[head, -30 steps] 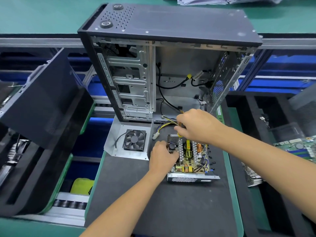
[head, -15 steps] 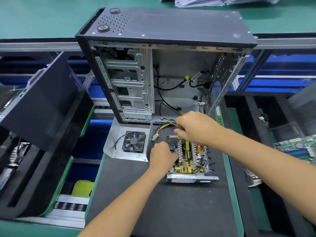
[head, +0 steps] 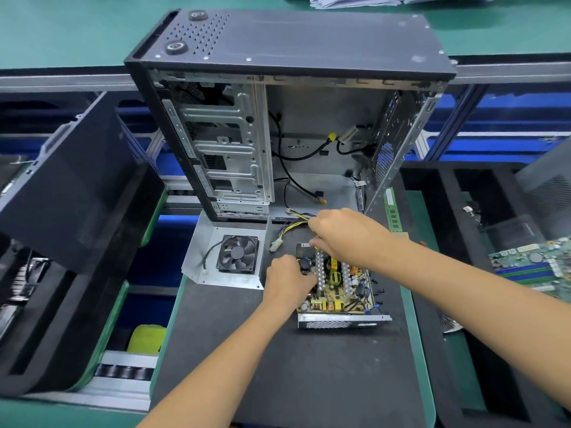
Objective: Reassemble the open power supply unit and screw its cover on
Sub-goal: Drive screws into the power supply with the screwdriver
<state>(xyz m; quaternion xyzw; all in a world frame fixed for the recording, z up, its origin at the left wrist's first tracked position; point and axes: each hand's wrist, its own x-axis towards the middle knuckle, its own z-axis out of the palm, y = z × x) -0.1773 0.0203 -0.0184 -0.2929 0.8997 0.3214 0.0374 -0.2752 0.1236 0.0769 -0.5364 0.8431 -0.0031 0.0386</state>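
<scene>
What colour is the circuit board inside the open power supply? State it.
The circuit board is yellowish tan, best seen in the head view.

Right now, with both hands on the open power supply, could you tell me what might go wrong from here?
1. The right hand holds the cable bundle at the far end of the open power supply; wires left loose there could get pinched under the cover.
2. The left hand rests against the bare circuit board; pressure might bend its components.
3. Small black screws lie loose on the mat beside the unit and could be knocked away.
</scene>
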